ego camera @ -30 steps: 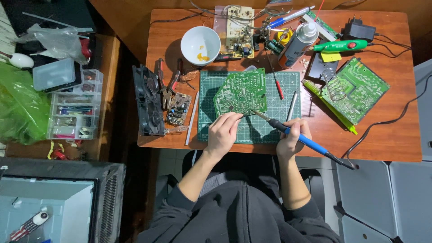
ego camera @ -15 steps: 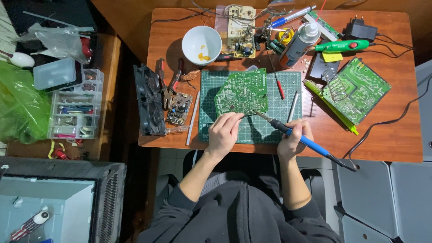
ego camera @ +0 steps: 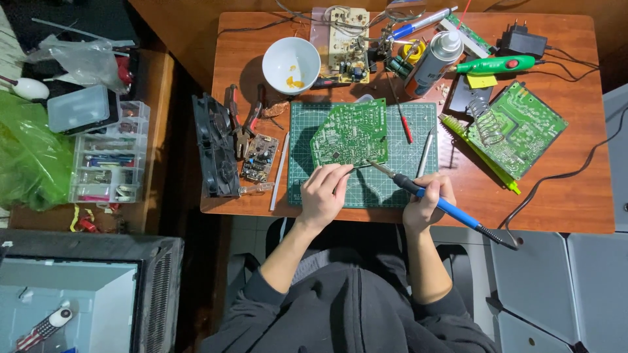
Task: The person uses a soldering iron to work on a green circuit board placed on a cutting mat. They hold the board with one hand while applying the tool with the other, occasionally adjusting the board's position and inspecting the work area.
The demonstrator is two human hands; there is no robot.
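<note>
1 head view looks straight down, fairly high, over the table (ego camera: 575, 202).

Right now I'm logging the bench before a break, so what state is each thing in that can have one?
Left hand: pinching a thin tool at the board's edge.
Right hand: gripping the blue soldering iron, tip at the board.
Green circuit board: flat on the cutting mat.
White bowl: upright, yellow residue inside.
Spray can: lying on its side, capped.
Parts organiser: closed.
Second green board: flat on the table.
</note>
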